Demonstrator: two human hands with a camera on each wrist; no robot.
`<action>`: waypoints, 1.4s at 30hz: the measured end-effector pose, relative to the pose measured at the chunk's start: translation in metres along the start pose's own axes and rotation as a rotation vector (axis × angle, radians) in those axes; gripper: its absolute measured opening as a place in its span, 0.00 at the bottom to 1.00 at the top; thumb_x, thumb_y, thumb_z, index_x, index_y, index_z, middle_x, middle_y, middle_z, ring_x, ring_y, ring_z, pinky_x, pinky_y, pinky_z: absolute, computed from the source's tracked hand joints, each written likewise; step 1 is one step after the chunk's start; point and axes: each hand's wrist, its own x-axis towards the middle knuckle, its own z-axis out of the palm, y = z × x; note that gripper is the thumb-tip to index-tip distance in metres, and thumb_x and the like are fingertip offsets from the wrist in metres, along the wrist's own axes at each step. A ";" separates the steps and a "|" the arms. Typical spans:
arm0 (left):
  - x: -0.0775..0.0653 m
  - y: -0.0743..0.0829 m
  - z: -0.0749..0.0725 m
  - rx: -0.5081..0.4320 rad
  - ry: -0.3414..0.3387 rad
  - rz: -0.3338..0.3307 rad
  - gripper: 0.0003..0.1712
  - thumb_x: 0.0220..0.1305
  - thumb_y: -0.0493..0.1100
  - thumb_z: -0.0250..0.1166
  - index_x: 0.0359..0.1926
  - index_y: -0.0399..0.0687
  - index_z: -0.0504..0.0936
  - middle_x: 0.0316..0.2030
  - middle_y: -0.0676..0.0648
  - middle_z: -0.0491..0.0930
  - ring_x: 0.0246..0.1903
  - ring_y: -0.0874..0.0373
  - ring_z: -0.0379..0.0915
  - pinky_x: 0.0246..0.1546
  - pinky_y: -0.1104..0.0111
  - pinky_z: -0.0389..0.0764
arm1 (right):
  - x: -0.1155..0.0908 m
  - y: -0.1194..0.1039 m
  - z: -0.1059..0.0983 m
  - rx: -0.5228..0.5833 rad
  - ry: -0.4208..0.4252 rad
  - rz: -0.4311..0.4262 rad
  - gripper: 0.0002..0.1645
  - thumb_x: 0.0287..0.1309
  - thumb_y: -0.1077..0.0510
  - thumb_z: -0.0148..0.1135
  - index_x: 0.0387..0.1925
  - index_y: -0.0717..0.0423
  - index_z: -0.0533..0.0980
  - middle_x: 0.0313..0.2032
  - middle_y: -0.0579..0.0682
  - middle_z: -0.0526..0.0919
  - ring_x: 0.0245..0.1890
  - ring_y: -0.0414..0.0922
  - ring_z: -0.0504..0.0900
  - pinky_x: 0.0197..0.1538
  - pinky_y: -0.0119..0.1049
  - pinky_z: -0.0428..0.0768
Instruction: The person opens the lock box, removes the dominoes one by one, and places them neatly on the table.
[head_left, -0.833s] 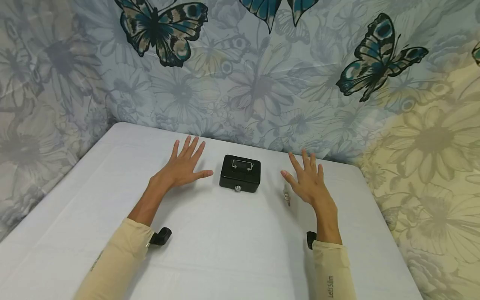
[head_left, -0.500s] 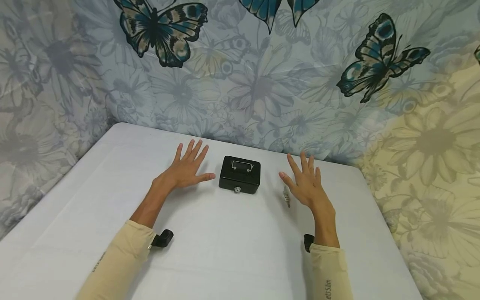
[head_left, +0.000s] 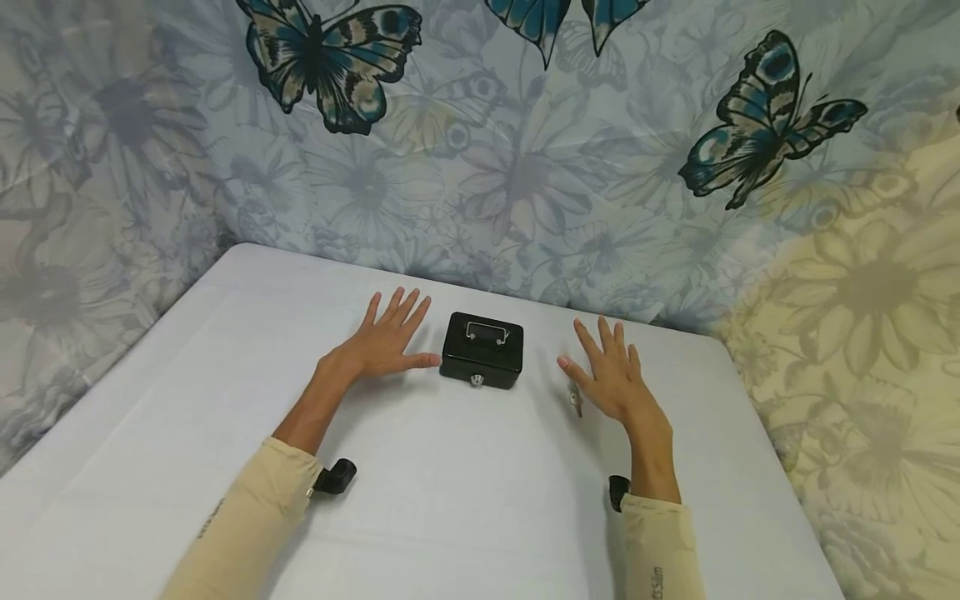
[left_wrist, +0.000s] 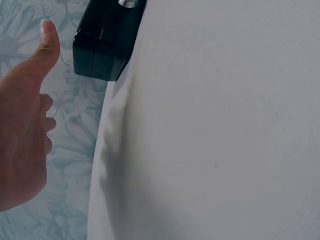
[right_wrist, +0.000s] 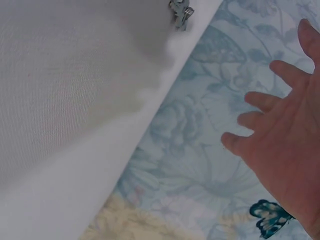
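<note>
A small black cash box [head_left: 482,350] with a folded wire handle on its lid and a silver lock [head_left: 476,380] on its front stands near the back of the table. To its left, my left hand [head_left: 385,343] is held above the tabletop with fingers spread, the thumb tip right at the box's side in the head view. My right hand [head_left: 615,379], fingers also spread, is raised to the right of the box. Small metal keys [head_left: 575,400] lie beside and partly behind the right thumb; the right wrist view shows these keys [right_wrist: 181,14] too. Both hands hold nothing.
A white cloth covers the table [head_left: 450,500]. Close behind its back edge hangs a floral backdrop [head_left: 517,167] with printed butterflies. Black wrist cameras [head_left: 336,476] sit at the cuffs of both beige sleeves [head_left: 247,517].
My left hand has drifted right and slightly nearer, its thumb coming up to the box. My right hand has dropped slightly toward me, now partly overlapping the keys. The box stays put.
</note>
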 end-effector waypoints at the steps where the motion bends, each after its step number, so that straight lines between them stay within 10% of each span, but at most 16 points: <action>1: 0.001 0.001 0.001 -0.007 -0.007 0.007 0.61 0.71 0.74 0.56 0.85 0.45 0.37 0.85 0.38 0.34 0.85 0.37 0.23 0.82 0.38 0.23 | 0.000 0.000 0.000 0.007 -0.006 -0.005 0.49 0.77 0.30 0.42 0.85 0.48 0.42 0.84 0.64 0.30 0.83 0.68 0.24 0.81 0.71 0.28; 17: 0.030 0.009 0.020 0.010 -0.166 -0.034 0.76 0.57 0.79 0.65 0.85 0.41 0.35 0.85 0.36 0.34 0.84 0.34 0.26 0.82 0.35 0.29 | 0.029 -0.037 0.018 -0.112 -0.289 -0.023 0.63 0.66 0.32 0.64 0.84 0.61 0.46 0.84 0.66 0.39 0.84 0.69 0.33 0.83 0.69 0.40; 42: 0.065 0.012 0.057 -0.006 -0.063 -0.052 0.81 0.50 0.76 0.73 0.83 0.34 0.39 0.85 0.37 0.35 0.86 0.42 0.27 0.83 0.39 0.30 | 0.069 -0.061 0.041 -0.024 -0.354 0.208 0.77 0.52 0.35 0.78 0.85 0.55 0.39 0.86 0.55 0.37 0.85 0.64 0.34 0.81 0.69 0.56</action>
